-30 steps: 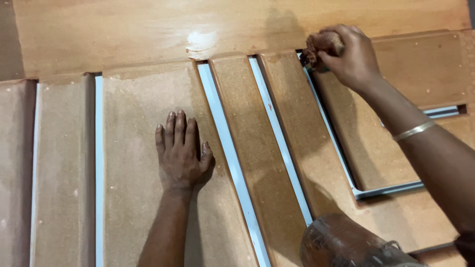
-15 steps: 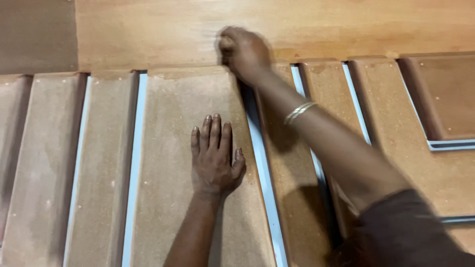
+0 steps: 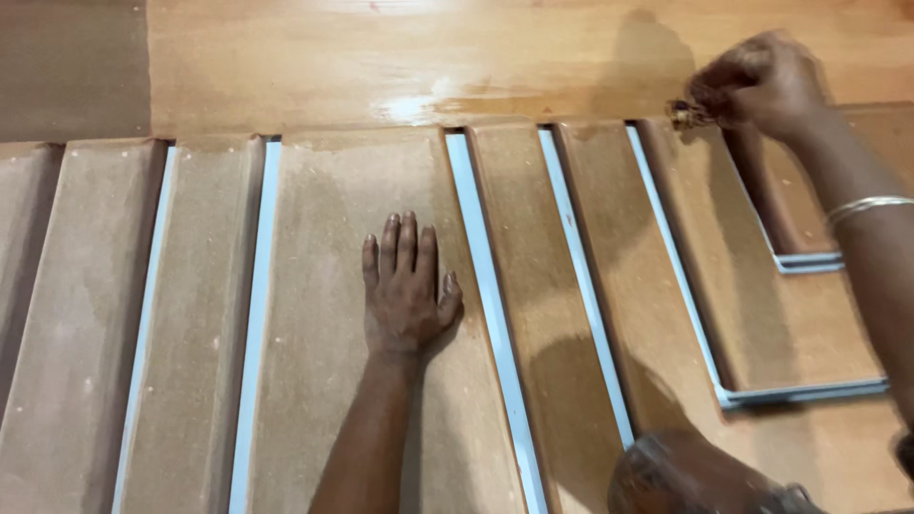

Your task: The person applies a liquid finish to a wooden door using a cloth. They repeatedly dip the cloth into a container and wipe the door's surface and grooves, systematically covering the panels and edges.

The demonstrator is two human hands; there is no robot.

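Head view, looking down on a row of brown fibreboard panels laid side by side, each overlapping the next, with pale blue-white edge strips running along their long sides. Beyond the far ends of the panels, a glossy orange-brown wooden surface with a bright glare patch.

Left hand pressed flat, palm down, fingers spread and pointing toward the far edge, on the wide middle panel, just left of one pale strip. Nothing gripped there; fully released, only resting on the board.

Right hand up at the far right, by the far end of a shorter panel, fingers clenched round a small dark clump that pokes out to the left of the knuckles. Clump at the far edge of the panels, right where board meets glossy wood; whether touching the board, cannot tell, as the hand is blurred. Thin silver bangle on the right wrist, forearm running down the right edge of the picture.

Two shorter panels at the right, stepped, each ending in a pale strip across its near end. At the bottom edge, right of centre, a rounded, shiny, brownish see-through thing, blurred and too close to make out.
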